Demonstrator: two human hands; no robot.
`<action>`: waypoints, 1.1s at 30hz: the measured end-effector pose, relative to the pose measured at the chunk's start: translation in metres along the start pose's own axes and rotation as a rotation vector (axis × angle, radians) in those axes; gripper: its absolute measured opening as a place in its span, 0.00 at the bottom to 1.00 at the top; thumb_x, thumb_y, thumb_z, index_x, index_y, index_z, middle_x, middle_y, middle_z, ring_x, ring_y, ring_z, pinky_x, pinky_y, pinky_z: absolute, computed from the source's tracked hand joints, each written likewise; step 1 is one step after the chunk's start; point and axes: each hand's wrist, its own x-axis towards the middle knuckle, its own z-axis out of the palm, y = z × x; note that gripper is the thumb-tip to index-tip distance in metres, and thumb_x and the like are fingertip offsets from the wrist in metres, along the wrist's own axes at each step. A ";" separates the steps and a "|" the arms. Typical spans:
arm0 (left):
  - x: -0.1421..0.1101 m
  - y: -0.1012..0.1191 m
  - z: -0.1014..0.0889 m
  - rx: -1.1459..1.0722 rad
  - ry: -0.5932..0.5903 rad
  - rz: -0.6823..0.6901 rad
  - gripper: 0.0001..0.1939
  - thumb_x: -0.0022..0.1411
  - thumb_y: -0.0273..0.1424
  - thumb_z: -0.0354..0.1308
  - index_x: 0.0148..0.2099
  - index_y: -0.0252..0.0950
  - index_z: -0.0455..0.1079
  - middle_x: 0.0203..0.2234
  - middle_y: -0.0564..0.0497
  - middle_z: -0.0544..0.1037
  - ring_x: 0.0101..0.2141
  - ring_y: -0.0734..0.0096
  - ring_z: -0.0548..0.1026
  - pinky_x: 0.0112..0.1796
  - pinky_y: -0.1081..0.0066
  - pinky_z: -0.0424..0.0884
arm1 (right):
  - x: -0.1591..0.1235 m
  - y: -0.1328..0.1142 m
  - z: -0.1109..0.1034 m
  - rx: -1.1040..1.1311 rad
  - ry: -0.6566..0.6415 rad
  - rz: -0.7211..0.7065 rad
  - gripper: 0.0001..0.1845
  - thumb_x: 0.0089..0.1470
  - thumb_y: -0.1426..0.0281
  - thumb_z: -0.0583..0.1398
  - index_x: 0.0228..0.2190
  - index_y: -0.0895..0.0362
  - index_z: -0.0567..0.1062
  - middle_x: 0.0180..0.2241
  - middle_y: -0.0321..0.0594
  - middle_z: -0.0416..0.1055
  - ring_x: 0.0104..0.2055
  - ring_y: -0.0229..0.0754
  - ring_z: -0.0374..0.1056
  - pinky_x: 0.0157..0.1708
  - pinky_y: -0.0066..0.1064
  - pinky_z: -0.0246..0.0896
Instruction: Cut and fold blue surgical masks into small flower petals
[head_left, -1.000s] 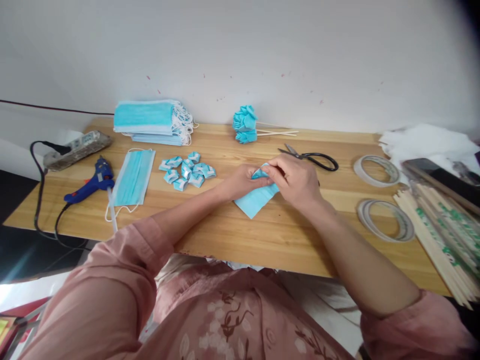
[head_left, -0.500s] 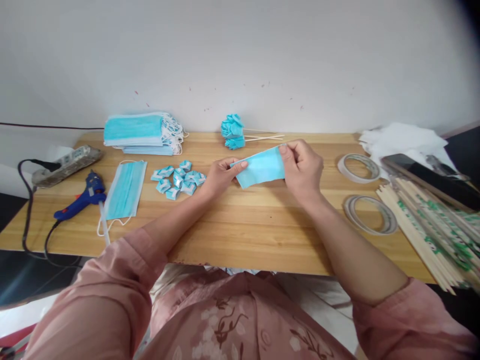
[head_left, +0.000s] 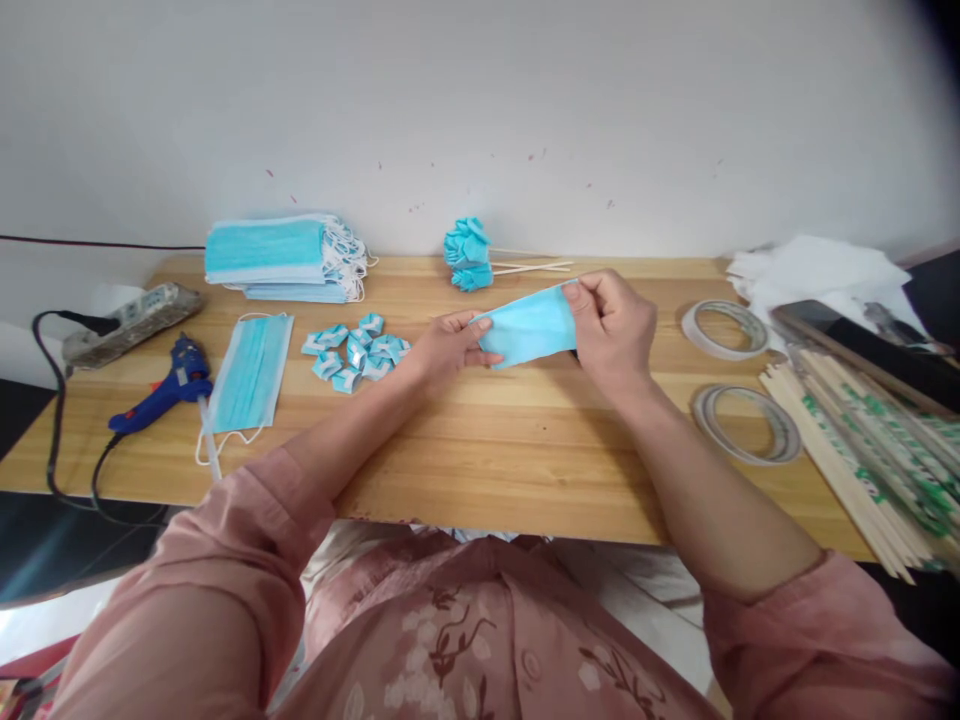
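Note:
A flat piece of light blue mask fabric (head_left: 531, 325) is stretched between my two hands above the middle of the table. My left hand (head_left: 448, 348) pinches its left end, thumb on top. The right end is gripped by my right hand (head_left: 615, 325), with the thumb over the upper corner. Left of my left hand lies a cluster of small folded blue-and-white pieces (head_left: 358, 350). Behind the fabric, blue fabric flowers (head_left: 466, 250) on thin sticks rest near the wall.
Far left are a power strip (head_left: 139, 322), a blue glue gun (head_left: 169, 388) and a single face mask (head_left: 251, 370). A mask stack (head_left: 266, 250) stands behind. On the right lie two tape rolls (head_left: 750, 460), white sheets (head_left: 821, 270), a phone (head_left: 862, 345) and wrapped wooden chopsticks (head_left: 847, 470).
My left fingers have shifted on the fabric's end, with another fingertip now showing below the thumb. Both hands and the fabric sit slightly farther right; the whole view has shifted a little.

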 end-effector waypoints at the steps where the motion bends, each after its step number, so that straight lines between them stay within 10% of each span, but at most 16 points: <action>1: 0.000 -0.001 0.001 -0.029 0.007 0.002 0.12 0.60 0.33 0.72 0.33 0.30 0.75 0.25 0.53 0.76 0.27 0.78 0.75 0.37 0.72 0.79 | 0.000 0.000 0.001 0.001 0.005 0.002 0.19 0.65 0.51 0.56 0.29 0.51 0.70 0.22 0.34 0.62 0.25 0.41 0.58 0.30 0.35 0.56; 21: -0.005 0.007 -0.008 0.120 -0.100 0.079 0.30 0.48 0.51 0.76 0.39 0.29 0.78 0.32 0.47 0.81 0.33 0.69 0.80 0.38 0.66 0.82 | 0.001 0.014 0.010 0.173 -0.002 0.065 0.22 0.63 0.49 0.56 0.27 0.52 0.70 0.21 0.33 0.65 0.24 0.39 0.59 0.26 0.32 0.54; 33: -0.016 0.027 -0.005 0.617 -0.297 0.196 0.26 0.60 0.55 0.64 0.37 0.33 0.76 0.28 0.51 0.75 0.30 0.72 0.70 0.30 0.72 0.62 | -0.005 -0.003 0.007 0.219 -0.364 -0.078 0.17 0.63 0.57 0.60 0.28 0.54 0.76 0.23 0.35 0.72 0.25 0.38 0.65 0.28 0.31 0.57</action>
